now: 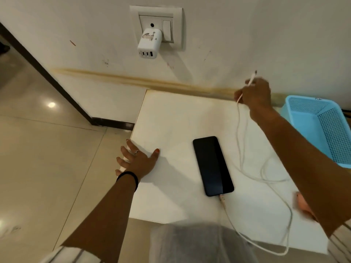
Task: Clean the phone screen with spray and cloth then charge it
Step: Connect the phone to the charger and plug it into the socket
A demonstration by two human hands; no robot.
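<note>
A black phone (213,165) lies face up on the white table (171,118), its screen dark. A white cable (243,160) is plugged into the phone's near end and loops across the table. My right hand (254,95) grips the cable's free end, with the plug tip pointing up near the wall. A white charger (149,44) sits in the wall socket (156,25), up and to the left of my right hand. My left hand (137,161) rests flat on the table's left edge, fingers spread.
A light blue perforated basket (322,126) stands at the table's right side, partly behind my right forearm. Something pinkish-orange (302,203) shows near the right forearm, mostly hidden. Tiled floor lies to the left of the table.
</note>
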